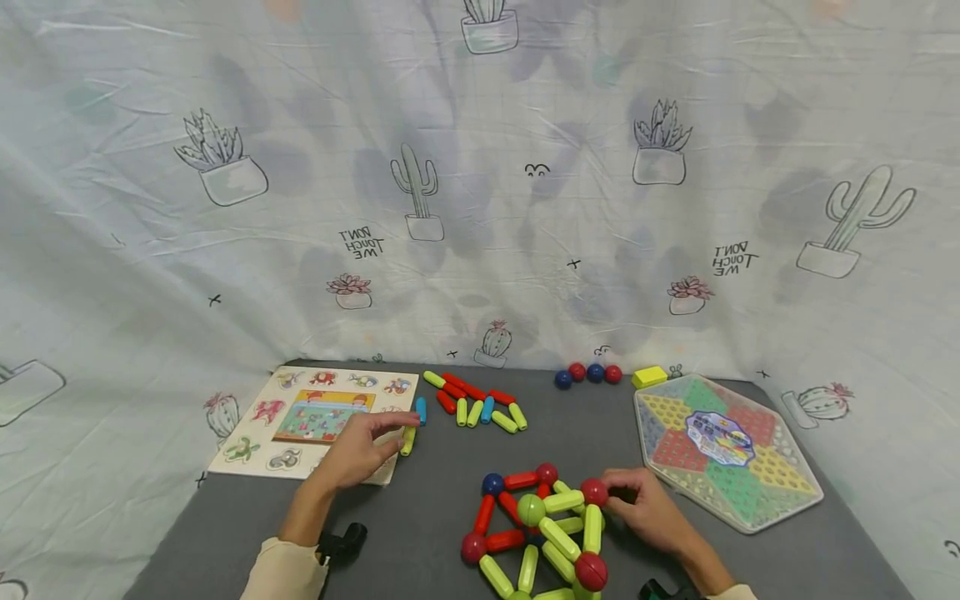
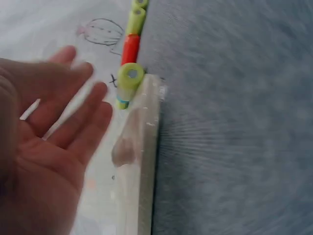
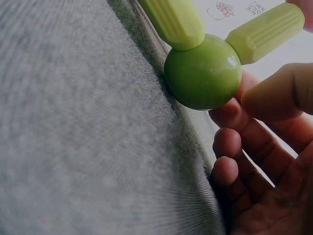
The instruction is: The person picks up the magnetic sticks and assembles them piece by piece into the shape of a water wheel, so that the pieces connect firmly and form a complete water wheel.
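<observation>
My left hand (image 1: 360,450) hovers over the right edge of the picture board, fingers spread and holding nothing. A yellow-green rod (image 1: 408,440) stands by that edge under the fingers, with a blue rod (image 1: 421,411) just beyond it. In the left wrist view the palm (image 2: 49,171) is apart from the yellow-green rod (image 2: 131,76). My right hand (image 1: 645,504) is at the right side of a ball-and-rod structure (image 1: 558,547), beside a red ball (image 1: 595,492). Its thumb and forefinger pinch a green ball (image 3: 203,73) joined to two yellow-green rods, seen in the right wrist view.
A picture board (image 1: 255,421) lies at left. Loose red rods (image 1: 472,391), yellow-green and blue ones lie at the back middle. Several red and blue balls (image 1: 596,372) and a yellow block (image 1: 649,377) sit behind. A hexagonal game board (image 1: 727,450) lies at right.
</observation>
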`<state>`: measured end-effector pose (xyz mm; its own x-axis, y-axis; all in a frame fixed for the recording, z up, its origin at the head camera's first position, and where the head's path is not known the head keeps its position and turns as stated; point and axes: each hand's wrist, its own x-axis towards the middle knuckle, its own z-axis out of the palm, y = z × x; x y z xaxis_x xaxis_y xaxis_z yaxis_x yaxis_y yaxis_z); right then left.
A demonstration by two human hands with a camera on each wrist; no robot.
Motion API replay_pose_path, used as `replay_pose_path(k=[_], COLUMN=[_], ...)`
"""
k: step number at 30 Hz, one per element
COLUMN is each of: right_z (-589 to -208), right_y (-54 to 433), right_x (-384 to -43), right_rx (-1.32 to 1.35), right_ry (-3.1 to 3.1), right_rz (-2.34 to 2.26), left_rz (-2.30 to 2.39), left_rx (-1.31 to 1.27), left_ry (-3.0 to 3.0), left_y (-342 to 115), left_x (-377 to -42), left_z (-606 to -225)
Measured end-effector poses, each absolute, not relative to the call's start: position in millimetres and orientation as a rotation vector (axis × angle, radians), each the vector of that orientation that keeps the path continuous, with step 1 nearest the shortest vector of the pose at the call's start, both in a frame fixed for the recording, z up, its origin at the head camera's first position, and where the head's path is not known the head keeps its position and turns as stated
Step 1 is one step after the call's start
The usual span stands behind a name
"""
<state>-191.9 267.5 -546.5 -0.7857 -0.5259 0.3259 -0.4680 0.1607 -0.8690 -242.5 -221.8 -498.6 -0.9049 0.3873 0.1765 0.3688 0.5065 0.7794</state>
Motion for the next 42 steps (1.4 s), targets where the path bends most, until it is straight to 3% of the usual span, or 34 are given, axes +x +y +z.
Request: replay_pose_path(k=[9,14,21,29,42], right_z=[-546.1,-543.2,-542.1,-544.9,-535.1], right_y=[268.0,267.7,268.4,265.3,270.3], right_x=[-190.6,-190.2,-188.4,-189.3,-194.6], right_rx=[-0.982,-1.000,-0.980,-1.000,-0.949], right_ry=[2.367,2.371,2.389,2.371,2.288], right_rz=[-1.713,-1.713,-1.709,-1.725,-1.744], left_rz=[0.952,1.150,1.679,1.596,1.410], left_rx=[0.911,0.787,0.736,0.747,0.787], left_ry=[2.957,2.910,2.447,2.424,2.454], left_y=[-204.5,-176.5,-98.1,-35.2,-19.7], left_x=[-244.7,-239.0,-226.4,-224.2,-223.1], left_z=[-499.7,-494.3,-482.0,-474.3,-484.2])
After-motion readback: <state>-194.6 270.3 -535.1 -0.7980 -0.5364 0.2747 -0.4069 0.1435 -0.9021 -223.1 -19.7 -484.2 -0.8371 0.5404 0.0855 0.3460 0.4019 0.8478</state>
